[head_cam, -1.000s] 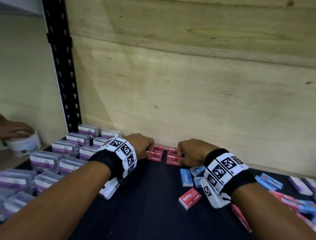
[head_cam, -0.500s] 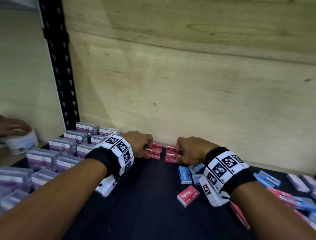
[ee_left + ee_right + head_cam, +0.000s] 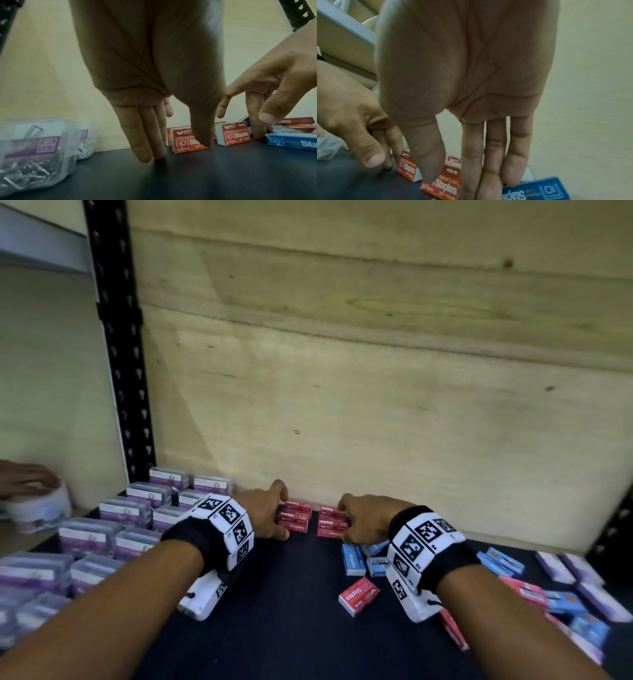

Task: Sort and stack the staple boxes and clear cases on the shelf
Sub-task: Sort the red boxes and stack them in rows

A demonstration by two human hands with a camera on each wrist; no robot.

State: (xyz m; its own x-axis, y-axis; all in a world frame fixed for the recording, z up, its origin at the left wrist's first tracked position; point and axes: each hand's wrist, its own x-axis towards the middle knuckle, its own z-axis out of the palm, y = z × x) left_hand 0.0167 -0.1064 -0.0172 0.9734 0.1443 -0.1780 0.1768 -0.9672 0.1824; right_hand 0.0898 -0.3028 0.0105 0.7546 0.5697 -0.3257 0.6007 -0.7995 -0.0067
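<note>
Two short columns of red staple boxes lie against the back wall, the left column [image 3: 297, 518] and the right column [image 3: 330, 523]. My left hand [image 3: 274, 513] touches the left column's outer side; its straight fingers [image 3: 147, 146] point down at the shelf and its thumb stands before a red box [image 3: 185, 143]. My right hand [image 3: 347, 518] touches the right column, with straight fingers [image 3: 489, 169] beside a red box [image 3: 448, 188] and the thumb against its front. Clear cases [image 3: 133, 508] with purple labels fill the left side.
Blue staple boxes [image 3: 352, 559] and one loose red box [image 3: 358, 595] lie near my right wrist. A mixed heap of boxes [image 3: 561, 601] sits at the right. The black upright [image 3: 123, 371] bounds the left. Beyond it, another person's hand rests on a white tub [image 3: 41, 508].
Both hands stay on the outer sides of the two red columns. The head view has shifted a little; the boxes look unmoved.
</note>
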